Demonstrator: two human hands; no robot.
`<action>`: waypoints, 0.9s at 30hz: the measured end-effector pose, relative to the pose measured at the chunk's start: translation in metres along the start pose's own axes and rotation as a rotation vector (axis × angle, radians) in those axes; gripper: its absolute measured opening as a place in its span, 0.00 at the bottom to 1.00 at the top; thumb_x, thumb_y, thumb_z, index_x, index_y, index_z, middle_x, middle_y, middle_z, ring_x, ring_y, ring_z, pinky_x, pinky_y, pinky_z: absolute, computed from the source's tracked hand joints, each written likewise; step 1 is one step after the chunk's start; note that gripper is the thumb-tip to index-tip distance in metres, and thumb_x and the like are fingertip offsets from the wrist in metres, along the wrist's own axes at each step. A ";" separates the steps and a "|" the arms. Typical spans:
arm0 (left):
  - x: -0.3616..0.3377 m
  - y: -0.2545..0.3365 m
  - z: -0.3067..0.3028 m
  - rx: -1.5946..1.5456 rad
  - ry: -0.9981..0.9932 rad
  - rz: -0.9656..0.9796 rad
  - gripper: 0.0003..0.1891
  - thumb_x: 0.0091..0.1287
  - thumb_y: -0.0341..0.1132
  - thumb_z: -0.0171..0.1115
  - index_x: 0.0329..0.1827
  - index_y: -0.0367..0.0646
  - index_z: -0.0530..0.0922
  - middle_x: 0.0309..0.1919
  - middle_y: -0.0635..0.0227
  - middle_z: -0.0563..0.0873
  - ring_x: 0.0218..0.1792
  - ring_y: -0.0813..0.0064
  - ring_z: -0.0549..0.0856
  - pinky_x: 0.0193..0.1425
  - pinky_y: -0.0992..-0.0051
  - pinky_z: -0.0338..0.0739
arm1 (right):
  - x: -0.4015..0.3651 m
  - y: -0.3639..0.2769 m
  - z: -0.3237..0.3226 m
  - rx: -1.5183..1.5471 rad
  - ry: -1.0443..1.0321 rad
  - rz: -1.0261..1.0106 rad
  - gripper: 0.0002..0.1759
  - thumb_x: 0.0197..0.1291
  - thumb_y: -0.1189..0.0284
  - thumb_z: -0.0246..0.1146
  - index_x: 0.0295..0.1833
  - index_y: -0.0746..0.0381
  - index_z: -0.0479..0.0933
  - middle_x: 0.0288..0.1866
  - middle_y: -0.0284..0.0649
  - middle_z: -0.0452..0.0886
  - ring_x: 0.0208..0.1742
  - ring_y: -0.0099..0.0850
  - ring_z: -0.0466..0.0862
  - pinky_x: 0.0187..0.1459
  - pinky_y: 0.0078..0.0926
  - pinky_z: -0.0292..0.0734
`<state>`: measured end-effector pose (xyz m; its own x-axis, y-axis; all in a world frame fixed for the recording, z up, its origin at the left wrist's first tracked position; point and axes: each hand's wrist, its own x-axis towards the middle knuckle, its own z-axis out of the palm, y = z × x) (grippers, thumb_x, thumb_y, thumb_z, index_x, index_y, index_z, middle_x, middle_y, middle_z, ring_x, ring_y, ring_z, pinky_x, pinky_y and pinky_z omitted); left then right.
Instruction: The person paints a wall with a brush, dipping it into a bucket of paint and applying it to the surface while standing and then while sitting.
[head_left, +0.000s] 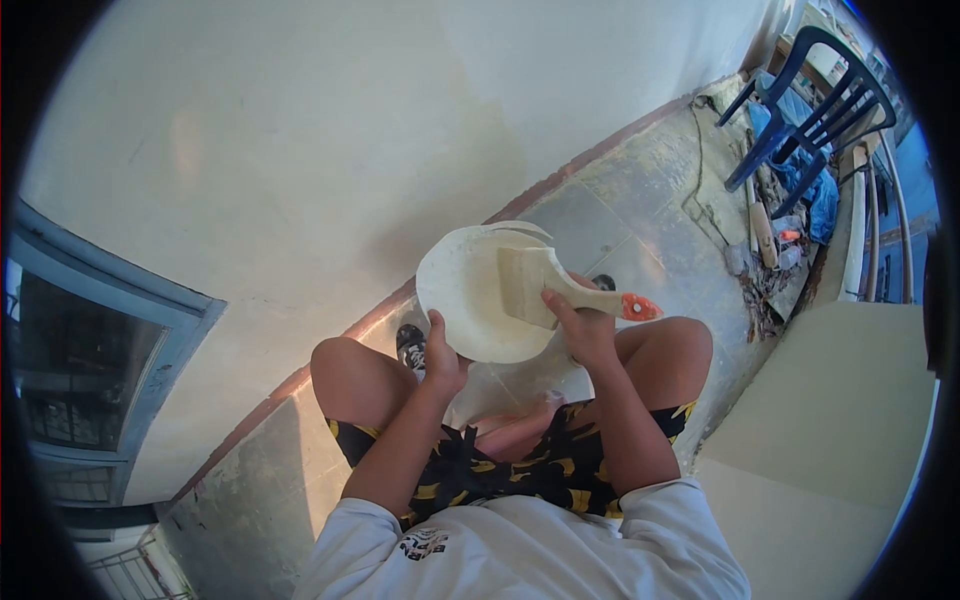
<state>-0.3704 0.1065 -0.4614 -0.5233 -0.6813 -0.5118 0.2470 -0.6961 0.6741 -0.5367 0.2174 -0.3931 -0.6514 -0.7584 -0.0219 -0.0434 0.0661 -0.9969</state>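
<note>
My left hand (444,358) grips the lower left rim of a round, shallow white bowl (455,285), with the thumb on top. The bowl's inside is pale cream, and its upper right edge looks broken. My right hand (580,322) is closed on a wide, cream-coated paint brush (525,285), thumb on its upper face. The brush head lies over the right side of the bowl, and its handle, orange at the end, points right. Some of the right fingers are hidden behind the brush and bowl.
A pale wall (300,130) with a reddish base strip rises ahead. A blue-framed window (150,370) is at left. At the upper right, a dark blue plastic chair (800,125) stands over debris and blue sheeting (823,205). A low wall (830,390) runs along the right.
</note>
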 end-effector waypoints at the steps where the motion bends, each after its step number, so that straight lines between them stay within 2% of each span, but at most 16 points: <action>1: -0.006 -0.004 0.000 0.012 0.020 -0.022 0.33 0.70 0.61 0.31 0.69 0.50 0.57 0.64 0.63 0.67 0.64 0.61 0.67 0.65 0.57 0.63 | -0.008 0.002 -0.002 0.009 0.002 0.031 0.22 0.59 0.70 0.63 0.57 0.70 0.71 0.42 0.39 0.80 0.41 0.22 0.78 0.41 0.19 0.73; 4: -0.003 0.006 0.018 0.042 -0.005 0.016 0.33 0.70 0.61 0.30 0.70 0.48 0.56 0.65 0.62 0.65 0.65 0.60 0.66 0.65 0.57 0.63 | -0.005 0.011 -0.007 0.199 0.104 -0.134 0.23 0.59 0.70 0.63 0.57 0.70 0.71 0.43 0.39 0.80 0.41 0.22 0.78 0.42 0.19 0.73; 7: -0.004 0.009 0.028 0.087 -0.043 0.039 0.33 0.70 0.61 0.31 0.70 0.47 0.56 0.65 0.61 0.66 0.65 0.60 0.66 0.65 0.57 0.63 | -0.006 0.011 -0.019 0.236 0.126 -0.160 0.22 0.59 0.70 0.63 0.56 0.70 0.71 0.44 0.39 0.80 0.42 0.22 0.78 0.44 0.19 0.73; 8: 0.002 0.007 0.025 0.097 -0.073 0.078 0.34 0.70 0.61 0.32 0.70 0.46 0.55 0.65 0.61 0.66 0.64 0.61 0.68 0.64 0.58 0.65 | -0.010 0.004 -0.021 0.305 0.195 -0.135 0.21 0.58 0.70 0.64 0.55 0.71 0.72 0.45 0.40 0.79 0.44 0.23 0.78 0.46 0.19 0.73; 13: -0.013 0.018 0.050 0.179 -0.082 0.062 0.35 0.70 0.61 0.32 0.70 0.43 0.55 0.65 0.60 0.67 0.64 0.62 0.68 0.64 0.60 0.65 | -0.012 0.002 -0.041 0.258 0.181 -0.131 0.21 0.58 0.71 0.64 0.53 0.71 0.73 0.44 0.40 0.80 0.44 0.23 0.78 0.47 0.20 0.73; 15: -0.015 0.022 0.058 0.204 -0.110 0.098 0.34 0.70 0.60 0.32 0.69 0.43 0.56 0.64 0.60 0.67 0.64 0.62 0.68 0.64 0.61 0.66 | -0.017 -0.006 -0.045 0.200 0.257 -0.241 0.20 0.57 0.70 0.64 0.52 0.71 0.74 0.42 0.40 0.80 0.43 0.23 0.78 0.46 0.21 0.73; 18: -0.015 0.024 0.058 0.220 -0.115 0.086 0.34 0.70 0.60 0.33 0.69 0.43 0.57 0.64 0.60 0.67 0.63 0.63 0.69 0.64 0.61 0.66 | -0.013 0.002 -0.044 0.232 0.207 -0.165 0.19 0.57 0.71 0.64 0.51 0.71 0.75 0.41 0.40 0.81 0.41 0.23 0.79 0.45 0.21 0.73; 22: -0.024 0.024 0.065 0.203 -0.130 0.127 0.33 0.70 0.59 0.34 0.69 0.43 0.57 0.64 0.61 0.67 0.64 0.63 0.68 0.64 0.61 0.65 | -0.020 -0.008 -0.049 0.146 0.187 -0.201 0.20 0.57 0.69 0.64 0.51 0.71 0.75 0.40 0.38 0.80 0.41 0.23 0.77 0.45 0.20 0.71; 24: -0.024 0.024 0.068 0.186 -0.106 0.108 0.32 0.71 0.58 0.34 0.69 0.44 0.56 0.64 0.60 0.68 0.63 0.61 0.69 0.63 0.58 0.67 | -0.016 -0.008 -0.048 0.232 0.246 -0.111 0.20 0.57 0.69 0.64 0.50 0.71 0.75 0.39 0.38 0.80 0.41 0.24 0.77 0.45 0.20 0.70; 27: -0.030 0.020 0.073 0.171 -0.093 0.118 0.32 0.71 0.59 0.33 0.69 0.45 0.56 0.63 0.61 0.68 0.63 0.61 0.70 0.62 0.56 0.68 | -0.016 -0.009 -0.056 0.336 0.307 -0.153 0.19 0.58 0.70 0.63 0.51 0.70 0.75 0.39 0.40 0.81 0.38 0.22 0.78 0.42 0.21 0.73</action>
<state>-0.4094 0.1293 -0.3937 -0.5742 -0.7261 -0.3782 0.1730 -0.5592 0.8108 -0.5688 0.2654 -0.3797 -0.8525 -0.5130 0.1001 0.0580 -0.2832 -0.9573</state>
